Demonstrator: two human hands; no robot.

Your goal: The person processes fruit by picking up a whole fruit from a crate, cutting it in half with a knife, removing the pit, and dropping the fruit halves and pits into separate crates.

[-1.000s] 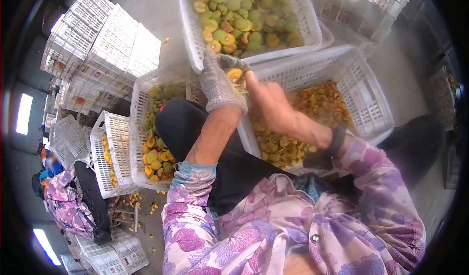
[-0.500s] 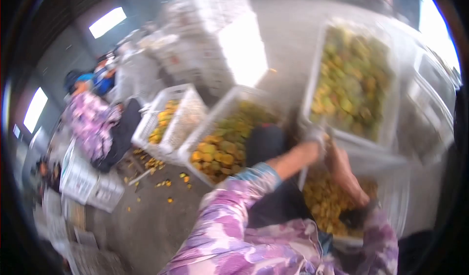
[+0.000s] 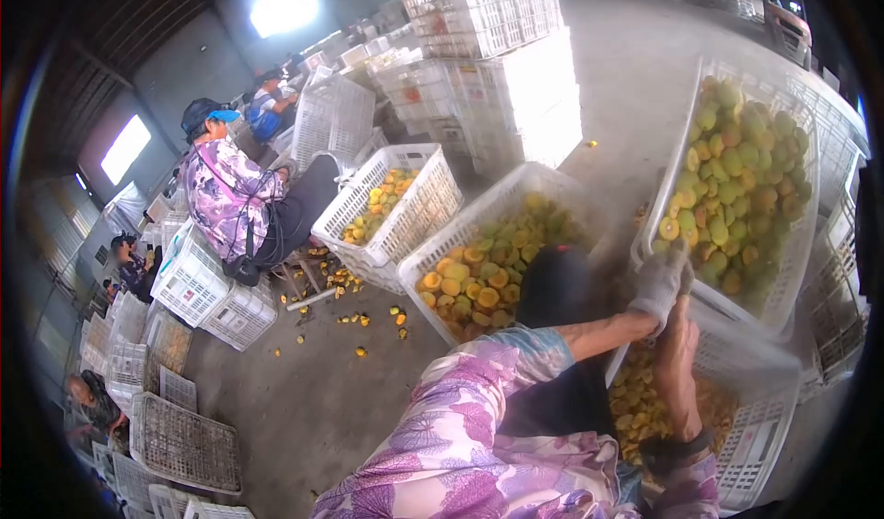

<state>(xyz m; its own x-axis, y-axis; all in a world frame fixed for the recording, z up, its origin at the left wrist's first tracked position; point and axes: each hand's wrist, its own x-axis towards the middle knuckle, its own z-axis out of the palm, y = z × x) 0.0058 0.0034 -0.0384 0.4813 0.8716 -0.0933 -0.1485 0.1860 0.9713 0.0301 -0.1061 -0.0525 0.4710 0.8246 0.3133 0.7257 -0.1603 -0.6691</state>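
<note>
My left hand (image 3: 659, 287), in a pale glove, meets my bare right hand (image 3: 677, 346) at the near edge of a white crate (image 3: 650, 226) of whole green-yellow fruit (image 3: 737, 174), which look like apricots or small peaches. Both hands have their fingers closed together; whatever is between them is hidden. Under my right forearm stands another white crate (image 3: 769, 418) holding orange-yellow cut fruit pieces (image 3: 635, 395). Beyond my left forearm, a third crate (image 3: 414, 268) holds halved fruit (image 3: 483, 284), some with hollow centres.
A smaller crate (image 3: 433, 187) of cut fruit stands farther left, with fruit scraps (image 3: 361, 352) on the floor nearby. A co-worker (image 3: 230, 187) in a flowered top sits beyond it. Tall stacked crates (image 3: 488, 22) rise at the back; more crates (image 3: 184, 445) line the left.
The view has swung left and sharpened, so the crates and co-worker appear farther right. My hands remain together near the whole-fruit crate's near edge.
</note>
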